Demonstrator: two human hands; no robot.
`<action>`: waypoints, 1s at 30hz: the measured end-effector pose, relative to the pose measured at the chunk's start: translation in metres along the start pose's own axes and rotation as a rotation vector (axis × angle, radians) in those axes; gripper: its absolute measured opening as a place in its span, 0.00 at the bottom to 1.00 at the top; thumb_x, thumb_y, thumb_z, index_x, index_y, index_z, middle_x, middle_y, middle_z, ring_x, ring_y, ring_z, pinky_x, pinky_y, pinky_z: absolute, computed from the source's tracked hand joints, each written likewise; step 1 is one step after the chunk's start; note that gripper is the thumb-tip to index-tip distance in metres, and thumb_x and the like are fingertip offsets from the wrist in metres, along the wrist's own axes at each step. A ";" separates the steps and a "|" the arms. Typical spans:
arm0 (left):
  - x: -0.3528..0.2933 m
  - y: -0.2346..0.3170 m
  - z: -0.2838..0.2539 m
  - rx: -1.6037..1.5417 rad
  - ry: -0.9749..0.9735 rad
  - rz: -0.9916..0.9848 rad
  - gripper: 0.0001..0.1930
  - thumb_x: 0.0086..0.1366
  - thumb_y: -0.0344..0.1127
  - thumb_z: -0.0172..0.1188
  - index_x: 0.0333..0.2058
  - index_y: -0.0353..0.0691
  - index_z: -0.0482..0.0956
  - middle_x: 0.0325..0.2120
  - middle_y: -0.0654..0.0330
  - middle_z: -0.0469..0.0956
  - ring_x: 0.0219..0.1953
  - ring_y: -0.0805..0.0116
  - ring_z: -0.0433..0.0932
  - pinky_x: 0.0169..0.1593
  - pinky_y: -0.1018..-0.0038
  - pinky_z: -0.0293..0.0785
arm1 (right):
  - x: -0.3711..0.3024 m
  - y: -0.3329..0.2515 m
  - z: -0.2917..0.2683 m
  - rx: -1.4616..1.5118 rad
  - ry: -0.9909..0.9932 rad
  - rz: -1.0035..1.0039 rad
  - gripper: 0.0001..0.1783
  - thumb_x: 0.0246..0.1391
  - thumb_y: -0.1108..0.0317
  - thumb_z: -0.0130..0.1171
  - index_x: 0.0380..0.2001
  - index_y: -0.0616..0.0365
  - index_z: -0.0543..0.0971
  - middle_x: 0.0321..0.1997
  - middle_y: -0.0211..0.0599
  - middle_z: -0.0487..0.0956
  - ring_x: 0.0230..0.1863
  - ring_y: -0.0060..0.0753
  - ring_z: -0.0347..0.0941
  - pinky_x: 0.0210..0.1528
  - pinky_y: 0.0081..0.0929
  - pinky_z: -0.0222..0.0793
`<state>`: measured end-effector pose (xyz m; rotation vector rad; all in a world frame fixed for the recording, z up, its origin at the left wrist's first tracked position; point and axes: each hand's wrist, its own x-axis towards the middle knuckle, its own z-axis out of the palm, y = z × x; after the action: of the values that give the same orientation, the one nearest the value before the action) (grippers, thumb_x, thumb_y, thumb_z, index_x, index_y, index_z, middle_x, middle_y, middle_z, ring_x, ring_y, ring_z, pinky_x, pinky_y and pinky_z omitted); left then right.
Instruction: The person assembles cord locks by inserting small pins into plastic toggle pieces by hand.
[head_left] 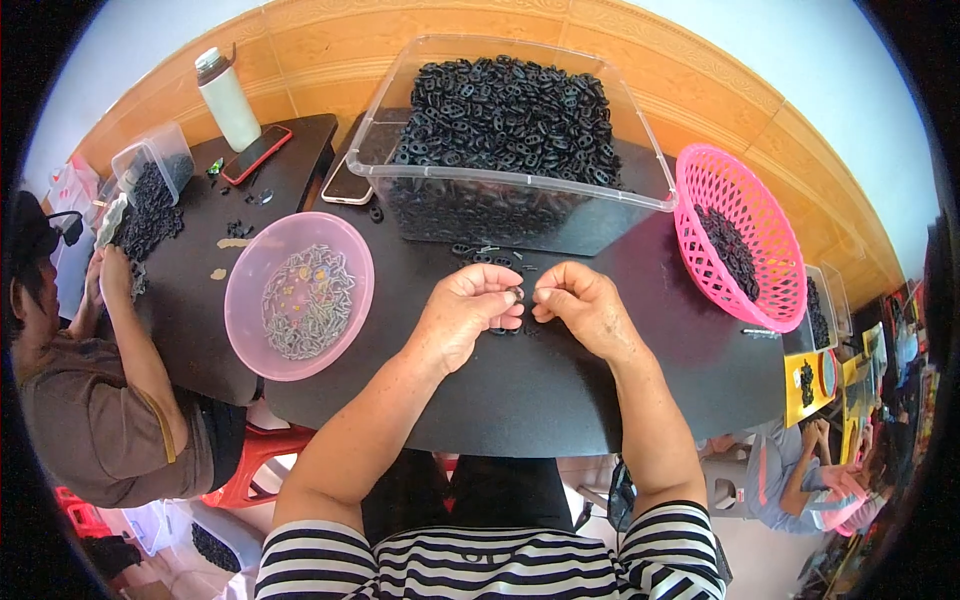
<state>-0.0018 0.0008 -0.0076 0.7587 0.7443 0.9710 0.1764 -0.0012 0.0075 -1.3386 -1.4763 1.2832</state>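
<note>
My left hand (460,318) pinches a small black plastic piece (517,294) between thumb and fingertips, above the dark table. Close by on its right, my right hand (588,305) has its thumb and forefinger pressed together; what lies between them is too small to make out. A few loose black pieces (482,256) and small silvery bits lie just beyond the hands. Behind these, a large clear bin (620,205) holds a heap of black pieces with two holes each. The pink bowl (243,338) to the left contains many small grey screw-like parts and some coloured bits.
A pink lattice basket (780,240) with dark pieces stands at the right. Beside the bin lies a phone (347,186). Farther left are a red-edged phone (257,155), a pale bottle (230,105) and a co-worker (95,385) handling black parts. Other people sit at far right.
</note>
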 end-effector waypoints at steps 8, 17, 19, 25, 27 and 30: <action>0.000 -0.002 0.008 0.218 -0.001 0.066 0.10 0.56 0.23 0.53 0.38 0.34 0.70 0.30 0.59 0.73 0.30 0.74 0.74 0.34 0.78 0.74 | -0.001 -0.001 -0.001 -0.087 -0.074 -0.089 0.07 0.46 0.77 0.54 0.32 0.62 0.73 0.27 0.28 0.75 0.28 0.17 0.70 0.32 0.17 0.67; 0.000 -0.006 0.008 0.298 0.006 0.073 0.10 0.55 0.22 0.53 0.38 0.33 0.69 0.29 0.59 0.73 0.29 0.73 0.74 0.34 0.78 0.74 | -0.004 -0.004 0.001 -0.126 -0.059 -0.120 0.10 0.46 0.78 0.54 0.34 0.61 0.73 0.28 0.30 0.75 0.31 0.18 0.71 0.35 0.17 0.68; 0.000 -0.006 0.008 0.297 0.007 0.066 0.10 0.55 0.22 0.53 0.38 0.33 0.69 0.29 0.58 0.73 0.29 0.72 0.74 0.34 0.78 0.74 | -0.004 -0.004 0.001 -0.141 -0.055 -0.117 0.10 0.46 0.78 0.54 0.34 0.61 0.73 0.28 0.31 0.75 0.31 0.18 0.71 0.35 0.18 0.68; 0.000 -0.005 0.009 0.306 0.012 0.043 0.08 0.55 0.22 0.53 0.36 0.33 0.69 0.28 0.58 0.74 0.29 0.71 0.75 0.34 0.77 0.75 | -0.004 -0.004 0.002 -0.153 -0.067 -0.126 0.08 0.45 0.78 0.54 0.33 0.61 0.73 0.27 0.30 0.75 0.29 0.17 0.70 0.33 0.18 0.67; 0.000 -0.005 0.008 0.314 0.004 0.039 0.08 0.56 0.22 0.53 0.35 0.33 0.69 0.27 0.58 0.74 0.28 0.71 0.75 0.34 0.77 0.75 | -0.004 -0.006 0.002 -0.168 -0.075 -0.122 0.08 0.45 0.78 0.54 0.32 0.61 0.73 0.26 0.29 0.75 0.29 0.17 0.70 0.33 0.17 0.67; 0.000 -0.006 0.009 0.278 0.016 0.011 0.07 0.55 0.22 0.54 0.34 0.33 0.70 0.27 0.58 0.74 0.28 0.71 0.75 0.34 0.76 0.75 | -0.003 -0.007 0.002 -0.206 -0.102 -0.137 0.08 0.45 0.78 0.53 0.32 0.61 0.74 0.25 0.29 0.75 0.28 0.17 0.70 0.32 0.17 0.67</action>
<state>0.0078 -0.0029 -0.0078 0.9979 0.9009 0.8940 0.1735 -0.0040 0.0141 -1.2917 -1.7794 1.1510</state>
